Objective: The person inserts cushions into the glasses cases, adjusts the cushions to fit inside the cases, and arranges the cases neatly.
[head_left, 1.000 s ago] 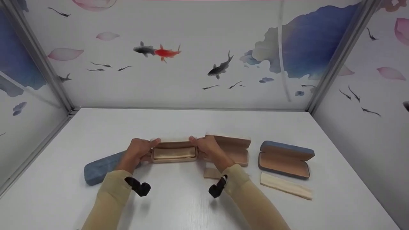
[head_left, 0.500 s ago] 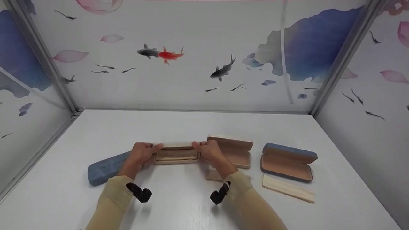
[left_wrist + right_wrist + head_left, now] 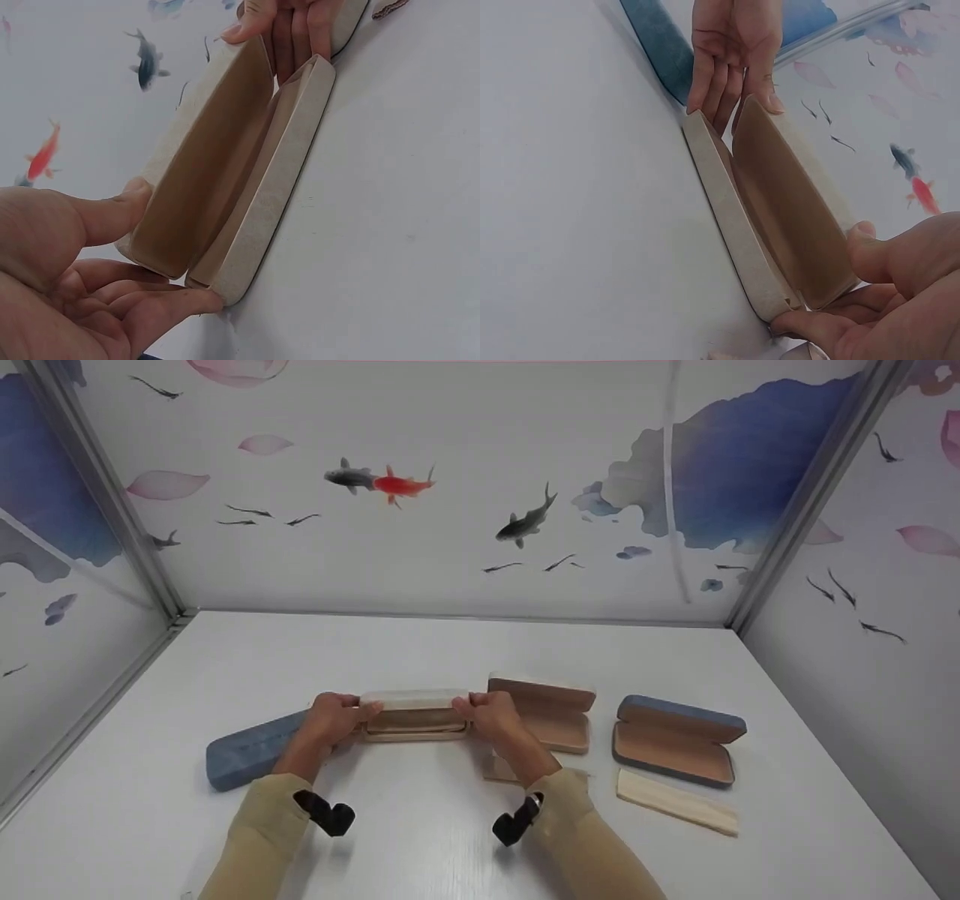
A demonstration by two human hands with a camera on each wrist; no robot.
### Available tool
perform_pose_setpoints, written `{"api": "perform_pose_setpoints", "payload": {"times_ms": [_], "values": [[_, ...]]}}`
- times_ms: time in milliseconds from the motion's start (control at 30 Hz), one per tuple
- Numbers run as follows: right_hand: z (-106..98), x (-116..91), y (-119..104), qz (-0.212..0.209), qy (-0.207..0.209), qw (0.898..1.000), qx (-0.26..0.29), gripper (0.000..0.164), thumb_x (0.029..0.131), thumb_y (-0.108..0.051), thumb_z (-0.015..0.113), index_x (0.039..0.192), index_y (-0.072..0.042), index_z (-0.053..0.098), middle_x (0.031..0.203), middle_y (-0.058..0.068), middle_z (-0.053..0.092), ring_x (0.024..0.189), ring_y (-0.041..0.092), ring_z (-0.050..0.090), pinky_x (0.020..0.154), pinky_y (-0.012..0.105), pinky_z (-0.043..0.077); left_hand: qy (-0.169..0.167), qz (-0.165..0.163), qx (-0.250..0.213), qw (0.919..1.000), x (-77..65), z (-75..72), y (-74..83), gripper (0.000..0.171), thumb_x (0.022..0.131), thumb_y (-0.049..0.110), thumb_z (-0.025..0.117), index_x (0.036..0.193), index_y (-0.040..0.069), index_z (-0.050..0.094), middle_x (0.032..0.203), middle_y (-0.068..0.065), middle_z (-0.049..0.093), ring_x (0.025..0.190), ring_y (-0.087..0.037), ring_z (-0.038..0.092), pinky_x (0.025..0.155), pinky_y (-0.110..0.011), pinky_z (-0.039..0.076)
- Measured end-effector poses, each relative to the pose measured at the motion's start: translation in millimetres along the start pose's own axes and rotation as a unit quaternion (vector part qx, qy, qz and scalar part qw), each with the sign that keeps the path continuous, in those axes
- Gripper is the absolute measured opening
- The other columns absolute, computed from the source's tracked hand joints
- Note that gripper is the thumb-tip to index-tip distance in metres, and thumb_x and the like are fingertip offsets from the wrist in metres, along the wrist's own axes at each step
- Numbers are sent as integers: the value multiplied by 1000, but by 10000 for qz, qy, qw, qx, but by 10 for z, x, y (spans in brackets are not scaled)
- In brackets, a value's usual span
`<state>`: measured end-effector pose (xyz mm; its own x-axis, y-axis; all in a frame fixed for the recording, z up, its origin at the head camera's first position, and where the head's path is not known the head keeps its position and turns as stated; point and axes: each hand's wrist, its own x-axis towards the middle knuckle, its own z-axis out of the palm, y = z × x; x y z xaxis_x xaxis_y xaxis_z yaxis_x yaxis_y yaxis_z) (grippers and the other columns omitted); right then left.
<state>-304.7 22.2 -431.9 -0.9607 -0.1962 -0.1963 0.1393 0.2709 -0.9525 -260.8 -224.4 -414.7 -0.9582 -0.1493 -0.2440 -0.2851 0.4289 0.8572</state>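
Observation:
A cream glasses case (image 3: 415, 700) stands partly open on the table between both hands, its lid tilted forward over the base. Inside lies a folded tan cloth (image 3: 416, 722), mostly shaded by the lid. The left hand (image 3: 330, 720) grips the case's left end, with its thumb on the lid and its fingers against the end of the base. At the opposite end, the right hand (image 3: 495, 716) holds the case the same way. In the left wrist view, a gap still shows between the lid (image 3: 202, 150) and the base (image 3: 277, 172).
A closed blue glasses case (image 3: 251, 752) lies left, partly behind the left forearm. To the right sit an open cream case (image 3: 555, 727) and an open blue case (image 3: 671, 750). A pale folded cloth (image 3: 675, 804) lies in front; another cloth (image 3: 499, 769) is partly covered by the right wrist.
The cream case's lid has swung forward and down, showing more of its outer top and less of the cloth inside. Both hands keep their hold. The head view has shifted slightly.

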Motion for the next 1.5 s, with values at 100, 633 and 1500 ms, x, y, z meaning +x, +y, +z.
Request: {"api": "perform_pose_setpoints", "payload": {"times_ms": [100, 633, 1500], "values": [[5, -8, 10, -6, -50, 10000, 84, 26, 100, -25, 63, 109, -2, 72, 125, 8, 65, 116, 20, 55, 104, 38, 45, -13, 96, 24, 10000, -2, -6, -10, 57, 98, 28, 65, 140, -8, 52, 136, -27, 59, 116, -30, 58, 98, -43, 51], [7, -69, 52, -219, -45, 9997, -79, 20, 99, -16, 64, 98, 3, 70, 76, -2, 53, 71, 12, 45, 61, 24, 39, 75, 21, 319, 9995, 22, 26, -25, 60, 95, 23, 70, 144, -5, 49, 150, -27, 46, 132, -36, 50, 108, -49, 44], [106, -113, 91, -36, 52, 9992, -396, 63, 94, -3, 67, 149, 5, 37, 156, 19, 41, 143, 25, 42, 110, 35, 45, 245, 85, 431, 9987, -13, 93, -98, 55, 90, 8, 72, 138, -11, 52, 142, -28, 54, 128, -39, 55, 100, -43, 48]]}}
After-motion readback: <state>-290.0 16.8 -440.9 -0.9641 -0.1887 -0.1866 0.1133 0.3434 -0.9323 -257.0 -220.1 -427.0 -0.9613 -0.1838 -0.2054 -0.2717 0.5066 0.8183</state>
